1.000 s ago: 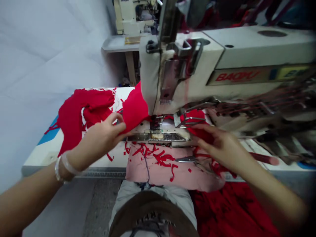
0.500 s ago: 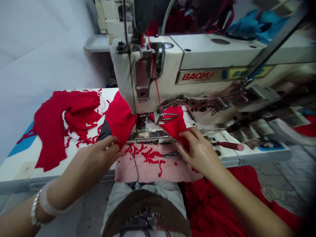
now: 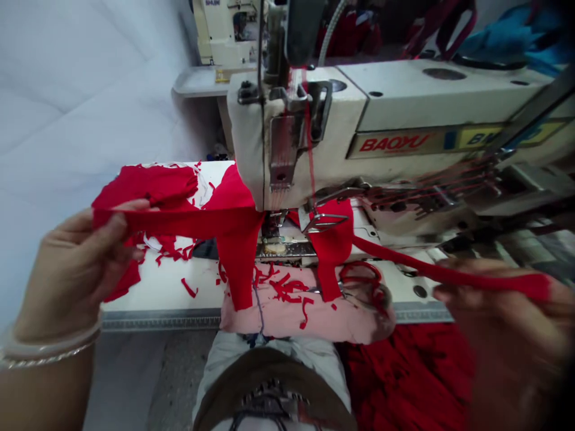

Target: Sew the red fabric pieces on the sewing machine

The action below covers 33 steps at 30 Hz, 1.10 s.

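Note:
My left hand (image 3: 67, 269) is closed on the left end of a red fabric piece (image 3: 238, 251), pulling a narrow band of it taut from the presser foot (image 3: 274, 224). Out to the right, my right hand (image 3: 503, 317), slightly blurred, grips a red strip (image 3: 404, 258) stretched from the machine's other side. The sewing machine (image 3: 386, 99) stands between both hands, with red threads running down to its needles. Two flaps of the red fabric hang toward me over a pink cloth (image 3: 278, 320). Whatever lies under the foot is hidden.
Red-handled scissors (image 3: 362, 272) and several red scraps (image 3: 287, 288) lie on the pink cloth. A heap of red fabric (image 3: 153, 185) sits on the table's left. More red cloth (image 3: 404, 371) lies below at the right. The table edge (image 3: 157, 319) runs in front.
Both hands have moved outward from near the needle, drawing red bands left and right. The fabric flaps now hang forward, and the scissors' red handles have come into view. The camera view has shifted.

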Available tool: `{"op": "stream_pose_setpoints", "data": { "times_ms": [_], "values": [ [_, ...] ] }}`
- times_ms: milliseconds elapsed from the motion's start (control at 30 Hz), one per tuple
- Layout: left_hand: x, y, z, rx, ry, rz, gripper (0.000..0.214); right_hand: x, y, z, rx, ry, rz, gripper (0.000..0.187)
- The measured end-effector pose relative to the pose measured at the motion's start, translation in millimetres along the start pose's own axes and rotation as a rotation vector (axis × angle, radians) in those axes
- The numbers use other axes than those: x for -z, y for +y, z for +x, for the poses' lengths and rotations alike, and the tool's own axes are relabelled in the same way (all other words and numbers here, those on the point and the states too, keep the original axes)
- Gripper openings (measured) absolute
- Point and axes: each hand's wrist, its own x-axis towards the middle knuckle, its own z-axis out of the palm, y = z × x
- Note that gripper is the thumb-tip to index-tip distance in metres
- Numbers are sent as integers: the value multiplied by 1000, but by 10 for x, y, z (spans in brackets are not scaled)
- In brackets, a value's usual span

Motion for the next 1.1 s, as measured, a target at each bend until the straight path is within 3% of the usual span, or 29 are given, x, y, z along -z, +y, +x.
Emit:
{"op": "stream_pose_setpoints", "data": {
  "times_ms": [67, 133, 200, 267, 333, 400, 533, 633, 800, 1100],
  "values": [
    [-186, 65, 44, -63, -2, -91, 34, -292, -175, 63, -73, 17, 383, 42],
    [-530, 110, 19, -250, -66, 10, 45, -711, -374, 156, 66, -1, 456, 29],
    [-912, 102, -62, -461, -168, 179, 46, -1115, -515, 226, 331, -67, 219, 17],
    [-1200, 40, -156, -700, -252, 351, 37, -1388, -550, 238, 591, -37, -89, 19],
    [-1324, -36, -232, -915, -274, 483, 28, -1495, -502, 201, 676, 0, -307, 22],
    [-1311, -75, -297, -1027, -266, 653, 27, -1493, -437, 154, 664, 9, -384, 26],
    [-1186, -1, -427, -920, -292, 931, 36, -1462, -430, 130, 587, 4, -268, 27],
    [-1181, 61, -496, -855, -295, 986, 38, -1501, -499, 153, 559, -14, -235, 28],
    [-1241, 3, -497, -851, -346, 916, 37, -1511, -556, 164, 572, -75, -342, 29],
    [-1221, -133, -457, -851, -405, 775, 42, -1508, -561, 167, 592, -60, -372, 27]
  ]
}}
